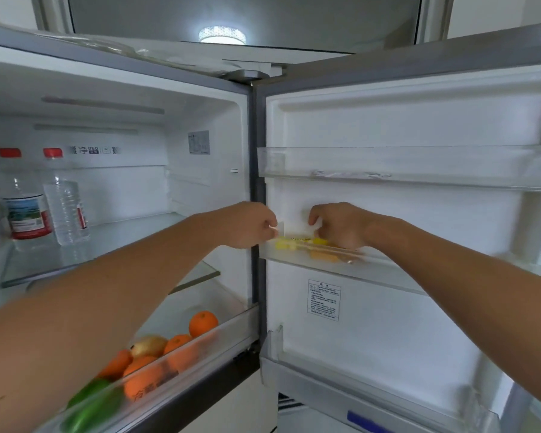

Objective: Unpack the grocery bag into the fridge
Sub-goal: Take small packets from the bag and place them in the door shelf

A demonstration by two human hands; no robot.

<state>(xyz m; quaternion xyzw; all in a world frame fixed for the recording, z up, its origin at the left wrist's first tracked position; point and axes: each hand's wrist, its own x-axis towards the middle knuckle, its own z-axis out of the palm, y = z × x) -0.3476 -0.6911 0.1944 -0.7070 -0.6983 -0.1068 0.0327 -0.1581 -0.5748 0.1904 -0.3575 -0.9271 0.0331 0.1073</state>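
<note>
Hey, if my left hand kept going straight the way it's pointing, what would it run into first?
The white package at the left hand's fingertips, held at the middle door shelf; right behind it, probably the door's inner wall, though depth is unclear.

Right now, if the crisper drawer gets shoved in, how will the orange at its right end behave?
The orange is round with bare floor beside it, so it likely rolls. The clear front wall of the drawer should stop it. Peel looks firm; probably survives bumps.
</note>
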